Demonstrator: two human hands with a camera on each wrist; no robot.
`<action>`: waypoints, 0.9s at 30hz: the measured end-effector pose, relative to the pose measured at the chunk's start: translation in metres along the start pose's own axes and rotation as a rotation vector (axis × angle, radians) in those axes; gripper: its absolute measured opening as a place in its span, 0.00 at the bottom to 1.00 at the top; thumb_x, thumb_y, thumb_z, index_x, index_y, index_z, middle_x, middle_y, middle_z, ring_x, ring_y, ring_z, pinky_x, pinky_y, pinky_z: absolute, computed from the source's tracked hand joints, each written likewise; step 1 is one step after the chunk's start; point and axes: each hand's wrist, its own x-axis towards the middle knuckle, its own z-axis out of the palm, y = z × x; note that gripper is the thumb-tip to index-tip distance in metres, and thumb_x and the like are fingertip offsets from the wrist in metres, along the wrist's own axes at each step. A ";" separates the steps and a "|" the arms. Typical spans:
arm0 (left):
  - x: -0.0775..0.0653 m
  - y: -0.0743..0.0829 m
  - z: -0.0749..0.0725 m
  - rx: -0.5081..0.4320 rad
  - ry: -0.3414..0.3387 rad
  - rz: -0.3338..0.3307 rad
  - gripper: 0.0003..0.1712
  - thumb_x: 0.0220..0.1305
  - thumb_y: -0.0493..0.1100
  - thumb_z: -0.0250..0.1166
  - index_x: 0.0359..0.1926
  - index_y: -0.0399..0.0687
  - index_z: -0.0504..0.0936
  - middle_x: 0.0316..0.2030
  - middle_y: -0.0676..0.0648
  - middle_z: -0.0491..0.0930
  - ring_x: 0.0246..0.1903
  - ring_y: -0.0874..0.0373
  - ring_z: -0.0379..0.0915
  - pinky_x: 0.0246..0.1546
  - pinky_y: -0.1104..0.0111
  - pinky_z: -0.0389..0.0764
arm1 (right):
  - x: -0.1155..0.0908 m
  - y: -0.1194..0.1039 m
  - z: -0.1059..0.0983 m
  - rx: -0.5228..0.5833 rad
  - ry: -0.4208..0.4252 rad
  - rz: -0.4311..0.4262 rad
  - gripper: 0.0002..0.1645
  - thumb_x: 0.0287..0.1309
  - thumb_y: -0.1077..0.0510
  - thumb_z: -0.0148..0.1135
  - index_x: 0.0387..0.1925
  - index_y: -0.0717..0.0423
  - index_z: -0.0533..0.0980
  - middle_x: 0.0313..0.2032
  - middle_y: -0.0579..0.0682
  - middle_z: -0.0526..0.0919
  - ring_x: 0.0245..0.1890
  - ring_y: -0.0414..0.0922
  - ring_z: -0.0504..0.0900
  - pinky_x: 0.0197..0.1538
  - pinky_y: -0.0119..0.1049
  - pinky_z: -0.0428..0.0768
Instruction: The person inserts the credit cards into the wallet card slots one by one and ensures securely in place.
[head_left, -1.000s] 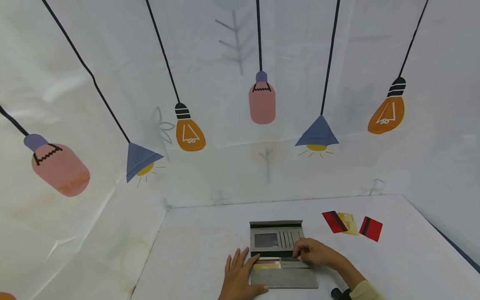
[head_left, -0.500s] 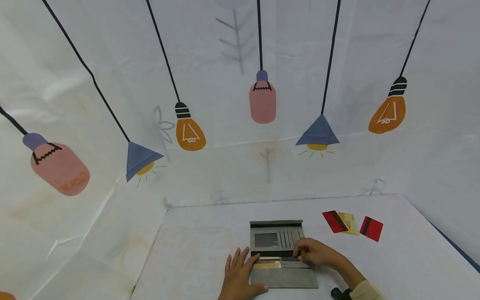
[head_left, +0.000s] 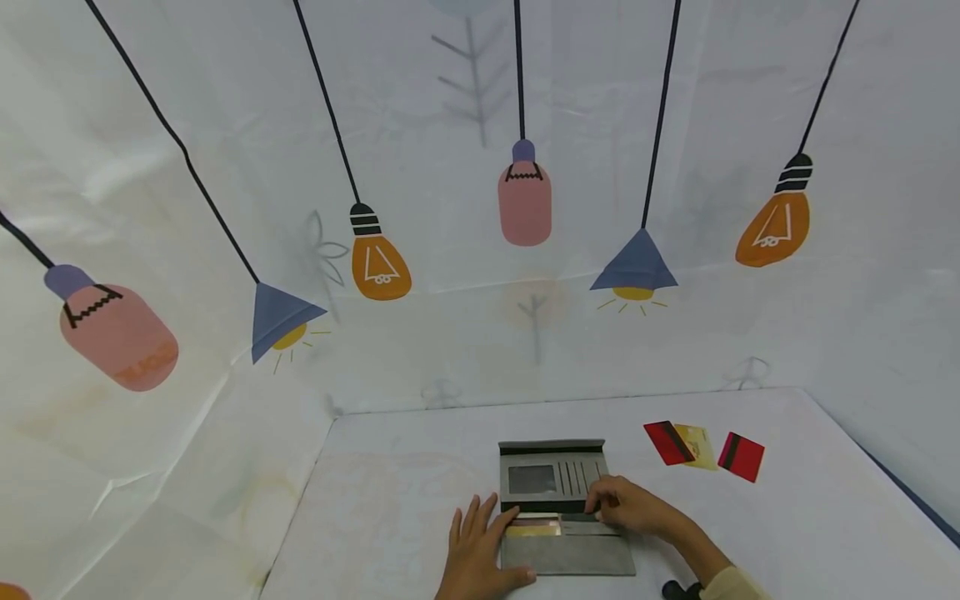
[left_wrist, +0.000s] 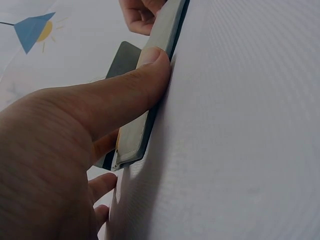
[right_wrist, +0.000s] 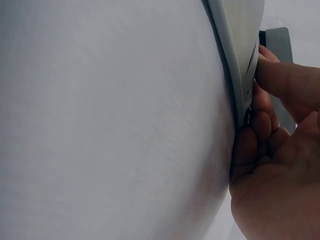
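Observation:
A grey wallet lies unfolded on the white table, its upper half showing a dark window and several slots. A gold-coloured card sits partly inside a pocket of the lower half, on the left. My left hand rests at the wallet's left edge, fingers spread and fairly straight; in the left wrist view its thumb presses the near part. With curled fingers, my right hand pinches the lower half near the fold at the right. Whether a card is between those fingertips is hidden.
Two red cards with dark stripes, one left and one right, lie at the back right, with a yellow card partly under the left one. A black object is by the right sleeve. A lamp-printed sheet rises behind the table.

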 end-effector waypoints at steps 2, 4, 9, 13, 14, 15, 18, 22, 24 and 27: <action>-0.001 0.000 -0.001 -0.002 0.005 -0.002 0.52 0.44 0.78 0.69 0.69 0.64 0.71 0.74 0.40 0.61 0.75 0.32 0.47 0.71 0.33 0.43 | -0.001 0.002 0.002 -0.033 0.021 -0.040 0.07 0.59 0.67 0.61 0.37 0.56 0.82 0.35 0.49 0.78 0.35 0.35 0.69 0.35 0.29 0.69; -0.001 0.001 -0.001 -0.002 0.018 0.008 0.53 0.44 0.78 0.69 0.69 0.62 0.72 0.74 0.39 0.61 0.75 0.31 0.48 0.71 0.32 0.43 | -0.002 0.003 0.004 -0.062 0.046 -0.062 0.07 0.59 0.66 0.61 0.37 0.55 0.82 0.35 0.48 0.78 0.34 0.33 0.68 0.34 0.28 0.69; 0.000 0.000 0.000 0.007 0.026 0.019 0.53 0.44 0.78 0.68 0.69 0.62 0.72 0.73 0.39 0.62 0.74 0.31 0.49 0.71 0.32 0.45 | -0.010 0.001 0.004 -0.118 0.111 0.007 0.04 0.65 0.60 0.62 0.39 0.51 0.82 0.37 0.44 0.80 0.35 0.32 0.72 0.36 0.28 0.74; 0.001 -0.001 0.002 0.029 0.016 0.013 0.52 0.44 0.79 0.68 0.70 0.65 0.71 0.74 0.41 0.61 0.75 0.33 0.49 0.71 0.33 0.45 | -0.014 -0.002 -0.001 -0.113 0.161 0.103 0.05 0.68 0.56 0.61 0.41 0.49 0.82 0.40 0.44 0.83 0.40 0.37 0.77 0.41 0.30 0.78; 0.001 -0.001 0.002 0.032 0.017 0.014 0.52 0.44 0.78 0.68 0.69 0.65 0.71 0.74 0.41 0.61 0.75 0.33 0.49 0.71 0.33 0.45 | -0.015 -0.003 -0.002 -0.099 0.172 0.116 0.06 0.68 0.56 0.60 0.41 0.50 0.82 0.40 0.45 0.83 0.41 0.39 0.77 0.42 0.31 0.79; 0.002 -0.001 0.001 0.035 0.016 0.014 0.52 0.44 0.78 0.68 0.69 0.65 0.71 0.74 0.41 0.61 0.75 0.33 0.49 0.71 0.33 0.45 | -0.016 -0.003 -0.004 -0.085 0.183 0.128 0.06 0.68 0.55 0.60 0.41 0.51 0.82 0.41 0.45 0.84 0.41 0.40 0.77 0.42 0.30 0.79; 0.002 0.001 0.000 0.032 0.013 0.012 0.52 0.44 0.77 0.69 0.69 0.65 0.71 0.74 0.41 0.61 0.75 0.33 0.49 0.71 0.33 0.45 | -0.019 -0.002 -0.011 -0.061 0.223 0.139 0.09 0.69 0.54 0.59 0.43 0.53 0.82 0.42 0.46 0.84 0.42 0.40 0.78 0.42 0.29 0.79; 0.000 0.003 -0.002 0.019 0.007 0.003 0.52 0.43 0.76 0.71 0.69 0.64 0.72 0.74 0.40 0.62 0.75 0.33 0.49 0.71 0.33 0.45 | -0.027 0.004 -0.023 -0.058 0.290 0.153 0.11 0.69 0.52 0.60 0.43 0.55 0.81 0.38 0.48 0.84 0.36 0.37 0.78 0.36 0.29 0.80; 0.000 0.003 -0.002 0.016 0.004 0.001 0.52 0.44 0.76 0.71 0.69 0.64 0.72 0.74 0.40 0.62 0.75 0.32 0.49 0.71 0.32 0.45 | -0.031 0.008 -0.031 -0.062 0.339 0.178 0.11 0.69 0.52 0.60 0.43 0.56 0.81 0.35 0.49 0.83 0.33 0.38 0.78 0.32 0.30 0.80; -0.001 0.004 -0.002 0.012 0.002 -0.002 0.51 0.44 0.76 0.71 0.69 0.64 0.72 0.74 0.40 0.62 0.75 0.32 0.49 0.71 0.32 0.44 | -0.038 0.016 -0.045 -0.103 0.422 0.246 0.12 0.69 0.54 0.60 0.44 0.58 0.80 0.34 0.50 0.82 0.33 0.40 0.77 0.31 0.31 0.80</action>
